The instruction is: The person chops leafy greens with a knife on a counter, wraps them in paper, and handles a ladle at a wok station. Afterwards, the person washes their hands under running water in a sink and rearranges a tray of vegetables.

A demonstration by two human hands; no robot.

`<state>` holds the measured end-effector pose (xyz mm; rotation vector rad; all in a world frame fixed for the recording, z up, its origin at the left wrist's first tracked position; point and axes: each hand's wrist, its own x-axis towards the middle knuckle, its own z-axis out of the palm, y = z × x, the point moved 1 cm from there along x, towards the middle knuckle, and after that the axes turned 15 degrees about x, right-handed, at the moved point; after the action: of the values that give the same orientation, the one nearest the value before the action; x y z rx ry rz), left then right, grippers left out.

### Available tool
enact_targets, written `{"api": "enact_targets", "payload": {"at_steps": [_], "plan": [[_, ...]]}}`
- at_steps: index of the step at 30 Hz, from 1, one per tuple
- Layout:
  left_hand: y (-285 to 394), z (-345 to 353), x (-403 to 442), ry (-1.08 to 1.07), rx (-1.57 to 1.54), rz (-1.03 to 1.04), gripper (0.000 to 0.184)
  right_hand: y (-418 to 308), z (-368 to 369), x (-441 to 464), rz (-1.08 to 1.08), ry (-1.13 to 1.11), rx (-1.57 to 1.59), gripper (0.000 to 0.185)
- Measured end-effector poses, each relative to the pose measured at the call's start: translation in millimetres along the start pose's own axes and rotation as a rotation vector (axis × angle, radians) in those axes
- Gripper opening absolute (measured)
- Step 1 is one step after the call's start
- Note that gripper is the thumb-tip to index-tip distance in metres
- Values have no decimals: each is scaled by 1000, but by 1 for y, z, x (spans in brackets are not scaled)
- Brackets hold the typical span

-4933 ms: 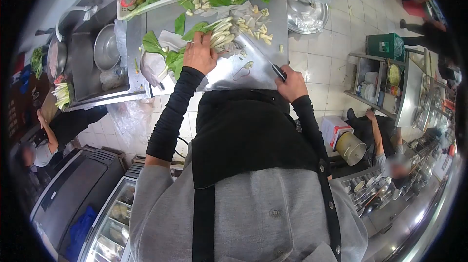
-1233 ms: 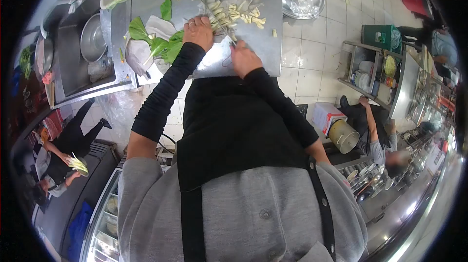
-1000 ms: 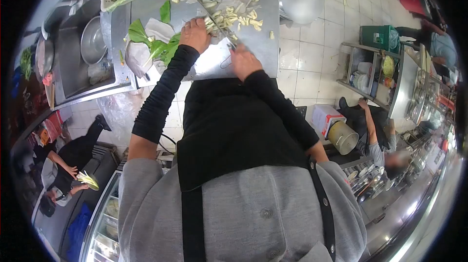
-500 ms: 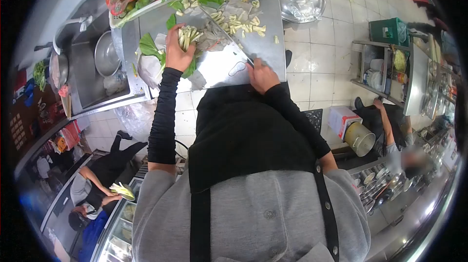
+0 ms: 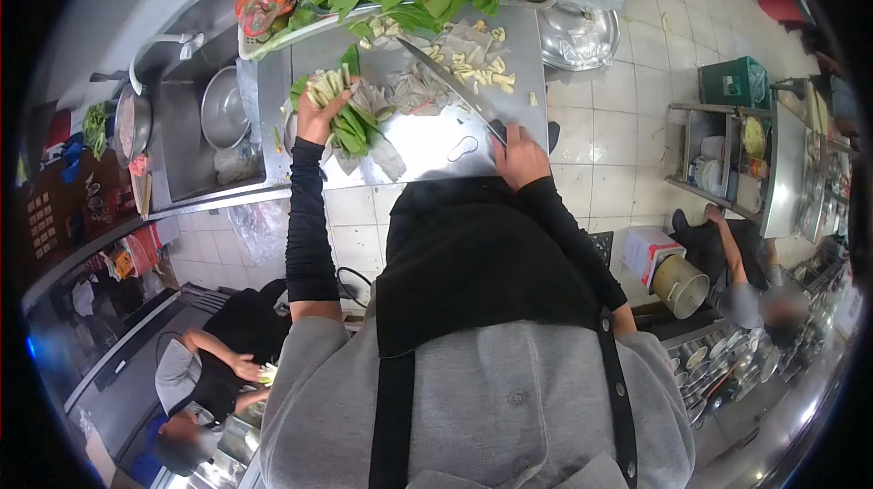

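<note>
One leafy bunch (image 5: 329, 83), farther left

Single head cam, fisheye, looking steeply down past wearer's chest (image 5: 491, 389); left hand (image 5: 318, 116) and right hand (image 5: 522, 158) fairly near, counter (image 5: 414, 145) beneath both.

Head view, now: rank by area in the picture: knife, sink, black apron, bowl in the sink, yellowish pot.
1. Black apron
2. Sink
3. Bowl in the sink and yellowish pot: too alike to rank
4. Knife: long but thin

Picture size only; the apron looks nearer the camera.
</note>
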<state>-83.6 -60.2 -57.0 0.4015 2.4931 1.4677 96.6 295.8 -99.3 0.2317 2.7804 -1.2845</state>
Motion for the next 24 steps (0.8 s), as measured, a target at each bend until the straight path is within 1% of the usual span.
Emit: {"api": "enact_targets", "payload": {"at_steps": [1,4,5,7,10,11,13,14,15,16,17,18,19,20,22,23,24], "plan": [[-2,-3,1,-22,-121,-40,33,-4,-2,3,-1,26,-8,32],[2,-5,-4,85,-504,-124,35,2,5,15,-119,67,-163,30],[-2,-9,-2,73,-495,-106,35,4,7,16,-165,88,-228,29],[28,-9,-3,28,-634,-66,35,-20,-5,18,-257,126,-359,26],[59,-8,-4,9,-756,22,33,-63,-13,34,-429,103,15,24],[66,-7,-5,6,-781,55,33,-85,-17,39,-479,90,97,23],[81,-7,-6,25,-800,33,32,-128,-24,51,-580,69,262,22],[88,-10,-5,35,-806,29,32,-138,-25,51,-624,48,257,24],[83,-14,-2,64,-783,13,33,-148,-28,53,-677,35,247,26],[104,-17,5,91,-690,42,34,-157,-33,56,-738,30,228,29],[121,-23,13,129,-585,54,31,-157,-27,54,-637,23,274,28],[139,-29,23,173,-485,68,29,-155,-27,51,-626,18,285,29],[160,-34,34,223,-410,82,28,-151,-27,49,-674,45,283,24],[178,-42,50,264,-262,191,29,-148,-28,47,-720,65,283,20],[207,-57,84,351,37,376,30,-142,-35,41,-619,-36,301,21],[220,-63,101,458,277,370,34,-137,-34,40,-589,-61,293,22],[239,-61,121,448,212,447,41,-134,-34,38,-580,-65,286,22]]}}
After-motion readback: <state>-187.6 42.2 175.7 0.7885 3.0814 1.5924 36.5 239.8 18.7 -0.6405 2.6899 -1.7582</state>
